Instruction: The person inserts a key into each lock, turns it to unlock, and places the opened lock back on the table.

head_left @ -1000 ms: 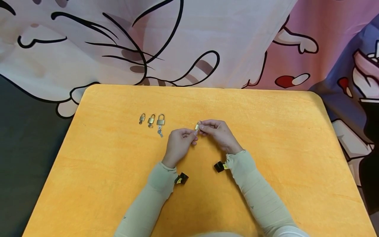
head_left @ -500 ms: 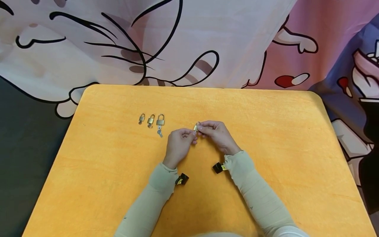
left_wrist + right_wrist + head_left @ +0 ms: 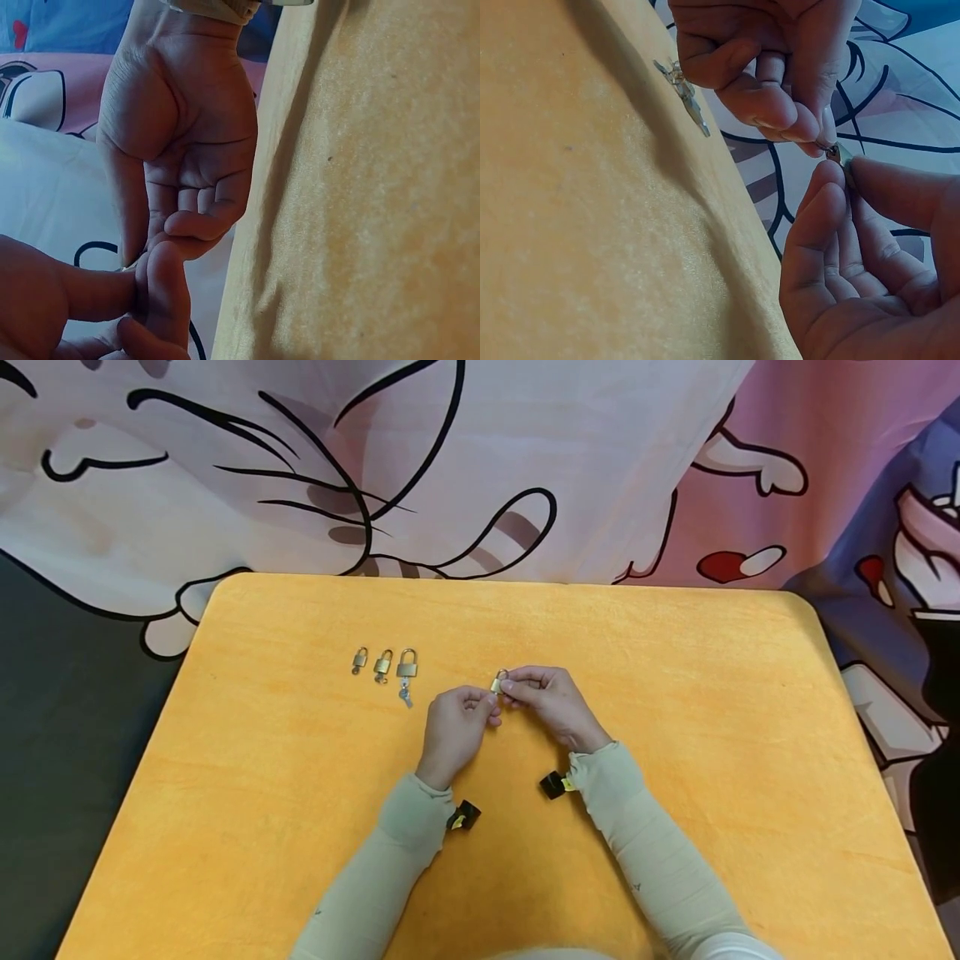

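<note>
A small brass padlock (image 3: 497, 683) is held upright above the table between both hands. My right hand (image 3: 553, 700) pinches its body between thumb and fingers, the shackle pointing up and away. At its lower end, the thumb and fingertips of my left hand (image 3: 457, 727) pinch a small key, almost wholly covered by the fingers. In the right wrist view the padlock (image 3: 841, 159) shows its keyhole end facing the left fingertips. Fingers hide nearly all of the lock in the left wrist view, where the right hand (image 3: 187, 127) is above the left hand (image 3: 90, 300).
Left of the hands lie three brass padlocks in a row: a small one (image 3: 360, 660), a medium one (image 3: 383, 664) and a larger one (image 3: 407, 667) with keys (image 3: 405, 693) hanging from it. The yellow table (image 3: 712, 693) ends at a cartoon-printed curtain (image 3: 585, 460).
My right hand has shifted slightly left with the padlock, bringing it closer against the left fingertips; less shows between them now. Over the last half second both hands stay nearly still.
</note>
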Demonstrator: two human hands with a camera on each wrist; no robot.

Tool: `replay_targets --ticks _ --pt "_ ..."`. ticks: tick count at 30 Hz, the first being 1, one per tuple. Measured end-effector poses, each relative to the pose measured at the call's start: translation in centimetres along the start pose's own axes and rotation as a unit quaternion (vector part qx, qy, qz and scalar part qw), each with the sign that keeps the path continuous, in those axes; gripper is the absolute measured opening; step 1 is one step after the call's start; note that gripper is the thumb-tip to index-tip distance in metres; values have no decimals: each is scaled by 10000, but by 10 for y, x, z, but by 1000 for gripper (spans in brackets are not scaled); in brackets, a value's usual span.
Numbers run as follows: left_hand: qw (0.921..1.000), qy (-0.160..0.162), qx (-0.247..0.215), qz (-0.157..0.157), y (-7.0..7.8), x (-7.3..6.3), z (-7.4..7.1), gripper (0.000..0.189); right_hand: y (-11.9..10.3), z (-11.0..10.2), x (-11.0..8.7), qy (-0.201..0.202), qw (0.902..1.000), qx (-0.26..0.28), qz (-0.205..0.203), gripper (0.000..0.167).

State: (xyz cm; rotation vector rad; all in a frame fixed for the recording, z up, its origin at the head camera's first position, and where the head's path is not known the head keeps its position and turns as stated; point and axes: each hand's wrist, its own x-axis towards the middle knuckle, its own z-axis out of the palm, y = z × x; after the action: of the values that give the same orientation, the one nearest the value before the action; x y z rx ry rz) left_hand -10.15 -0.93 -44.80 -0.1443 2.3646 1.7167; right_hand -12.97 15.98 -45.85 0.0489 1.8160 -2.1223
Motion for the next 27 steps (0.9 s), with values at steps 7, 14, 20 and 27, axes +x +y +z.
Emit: replay_targets --ticks 7,14,20,27 --pt "9998 18 198 -24 0 -1 -1 17 2 1 1 66 9993 -330 -166 23" --pt "9996 23 273 -38 0 -1 -1 15 2 2 1 56 9986 -468 -223 22" --pt "9994 10 358 17 -1 -1 0 15 1 4 0 74 9980 -578 -227 21" --pt "9987 151 468 159 -3 -1 3 14 0 4 0 132 9978 -609 -238 20"
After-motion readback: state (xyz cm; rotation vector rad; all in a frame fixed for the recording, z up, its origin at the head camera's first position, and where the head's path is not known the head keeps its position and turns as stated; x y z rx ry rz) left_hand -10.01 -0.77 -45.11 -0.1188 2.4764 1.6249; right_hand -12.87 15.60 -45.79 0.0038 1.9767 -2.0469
